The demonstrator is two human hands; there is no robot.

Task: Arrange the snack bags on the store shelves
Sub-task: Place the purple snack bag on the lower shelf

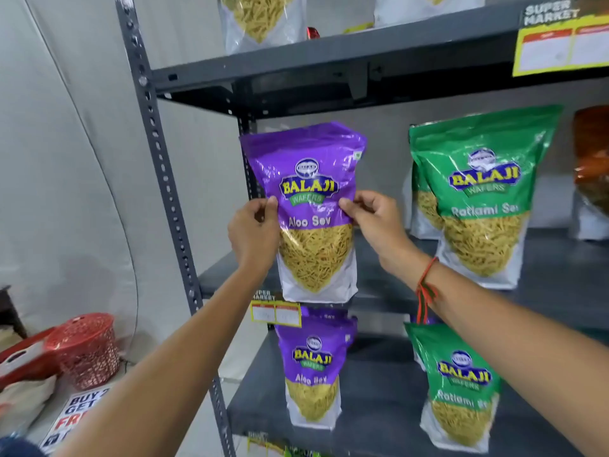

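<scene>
A purple Aloo Sev bag stands upright at the front left of the middle shelf, its base at the shelf's front edge. My left hand pinches its left edge and my right hand pinches its right edge, both at mid-height. To the right on the same shelf stand green Ratlami Sev bags, one behind another. On the lower shelf there is another purple Aloo Sev bag and a green Ratlami Sev bag.
A grey perforated upright post runs down the rack's left side. The top shelf holds clear sev bags. An orange bag is at the far right. A red basket and a promo sign lie on the floor left.
</scene>
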